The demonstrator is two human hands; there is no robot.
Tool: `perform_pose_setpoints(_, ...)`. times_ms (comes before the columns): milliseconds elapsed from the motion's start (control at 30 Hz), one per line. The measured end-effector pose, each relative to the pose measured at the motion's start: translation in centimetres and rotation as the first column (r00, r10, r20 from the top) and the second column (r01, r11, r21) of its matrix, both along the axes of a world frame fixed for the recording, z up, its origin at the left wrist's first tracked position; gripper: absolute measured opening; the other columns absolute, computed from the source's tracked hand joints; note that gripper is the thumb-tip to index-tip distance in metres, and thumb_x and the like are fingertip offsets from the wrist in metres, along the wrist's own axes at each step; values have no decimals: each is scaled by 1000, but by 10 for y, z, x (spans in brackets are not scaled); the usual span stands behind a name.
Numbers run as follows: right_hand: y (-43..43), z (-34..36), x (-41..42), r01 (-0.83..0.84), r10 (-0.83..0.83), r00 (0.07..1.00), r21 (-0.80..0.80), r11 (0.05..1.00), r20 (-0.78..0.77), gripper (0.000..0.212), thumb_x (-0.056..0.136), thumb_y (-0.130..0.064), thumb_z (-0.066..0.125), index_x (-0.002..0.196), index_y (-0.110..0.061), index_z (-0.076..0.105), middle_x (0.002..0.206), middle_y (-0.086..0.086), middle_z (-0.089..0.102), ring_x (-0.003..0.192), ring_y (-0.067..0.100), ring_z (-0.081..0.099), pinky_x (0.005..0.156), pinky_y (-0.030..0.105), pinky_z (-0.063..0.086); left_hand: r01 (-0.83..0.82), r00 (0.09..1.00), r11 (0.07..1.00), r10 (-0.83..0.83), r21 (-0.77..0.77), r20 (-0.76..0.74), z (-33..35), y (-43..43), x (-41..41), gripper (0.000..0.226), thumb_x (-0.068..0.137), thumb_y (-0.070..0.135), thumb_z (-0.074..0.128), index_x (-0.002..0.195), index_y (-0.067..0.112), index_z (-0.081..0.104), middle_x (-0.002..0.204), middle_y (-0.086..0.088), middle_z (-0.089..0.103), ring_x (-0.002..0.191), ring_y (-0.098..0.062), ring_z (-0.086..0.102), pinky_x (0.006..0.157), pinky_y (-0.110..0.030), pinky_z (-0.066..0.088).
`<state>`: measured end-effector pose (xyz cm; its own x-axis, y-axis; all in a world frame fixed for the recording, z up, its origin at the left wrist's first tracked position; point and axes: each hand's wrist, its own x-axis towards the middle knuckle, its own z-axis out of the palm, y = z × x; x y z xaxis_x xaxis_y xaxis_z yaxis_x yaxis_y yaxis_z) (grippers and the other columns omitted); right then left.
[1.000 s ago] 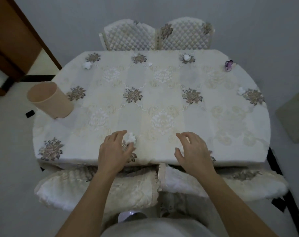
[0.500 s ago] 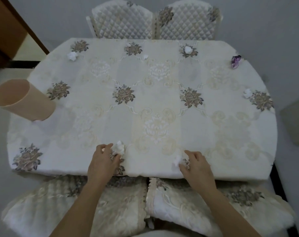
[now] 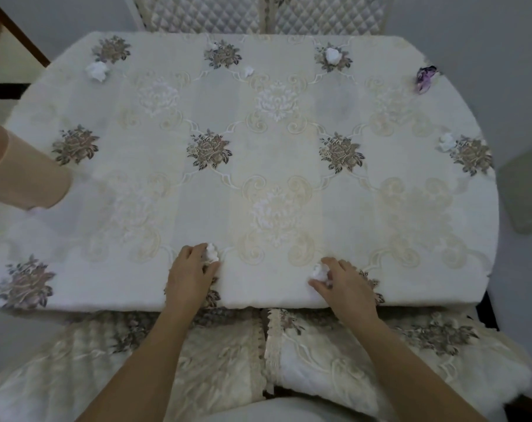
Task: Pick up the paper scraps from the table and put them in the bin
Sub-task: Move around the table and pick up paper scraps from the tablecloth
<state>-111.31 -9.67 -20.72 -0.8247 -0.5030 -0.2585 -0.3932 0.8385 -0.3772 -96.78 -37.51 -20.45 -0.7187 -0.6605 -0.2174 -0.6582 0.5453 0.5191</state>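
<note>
I get one view only: head-worn wide-angle, facing forward and steeply down across the surface (image 3: pixel 289 166), near edge close, far chair backs (image 3: pixel 197 13) cropped.

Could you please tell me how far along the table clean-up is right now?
Nothing shows as binned; the peach bin hides its inside. In hand: the left hand holds the near-left scrap, the right hand the near-right scrap. Left: the far white scraps and a purple scrap.
</note>
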Motion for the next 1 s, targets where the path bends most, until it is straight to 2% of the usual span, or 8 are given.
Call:
perform_pose_setpoints(200,-6,-1,1,-40,42,996,15,999,-77,31,86,-41,68,102,-17,60,93,1,62,82,23,60,61,30,43,91,996,994,-91,-63,12,-3,2,0,29,89,14,67,117,7,63,106,-13,61,91,-33,60,70,-38,45)
perform_pose_setpoints(367,-14,3,1,-46,43,998,98,994,38,31,98,-43,48,102,-12,47,97,4,57,89,25,57,64,33,38,34,999,999,-34,28,-29,-1,7,-4,26,96,21,57,119,10,60,107,-9,59,91,-24,55,71,-34,40)
perform_pose_setpoints(500,-23,19,0,51,-50,994,-13,999,97,25,95,-42,52,95,-18,45,74,-5,51,71,20,53,55,32,35,-6,995,995,16,103,-103,15,10,-6,27,97,32,55,119,17,58,101,-1,62,85,-17,58,70,-34,47)
perform_pose_setpoints(633,-34,47,-6,80,-77,997,-165,983,27,20,92,-42,57,81,-26,51,73,-9,55,68,14,52,57,31,36,-35,982,986,65,164,-178,46,15,-12,25,94,37,58,115,23,59,90,6,63,74,-16,63,65,-39,57)
perform_pose_setpoints(700,-41,67,-10,72,-87,995,-302,951,-39,35,91,-34,62,64,-31,39,62,-12,48,60,6,47,54,27,34,-27,970,992,56,122,-236,63,17,-17,26,95,38,58,114,22,58,87,7,62,71,-14,60,60,-32,50)
perform_pose_setpoints(767,-47,89,-13,84,-123,989,-382,920,-80,41,91,-31,62,60,-26,36,60,-10,48,58,6,47,53,24,32,-21,955,995,49,98,-291,81,20,-22,25,96,40,55,113,22,56,84,9,61,69,-10,57,55,-25,40)
perform_pose_setpoints(833,-53,111,-16,92,-152,982,-420,903,-113,37,92,-35,60,63,-20,42,64,-8,53,60,10,50,56,28,36,-3,940,996,31,84,-339,101,22,-28,21,97,41,52,110,25,54,78,13,58,65,-4,54,51,-21,33)
perform_pose_setpoints(1000,-64,155,-11,126,-221,964,-480,868,-147,20,92,-44,58,76,-32,56,78,-13,60,68,11,57,61,27,39,20,900,999,2,46,-435,145,18,-35,15,97,41,51,103,28,52,72,13,55,61,-4,51,49,-23,30)
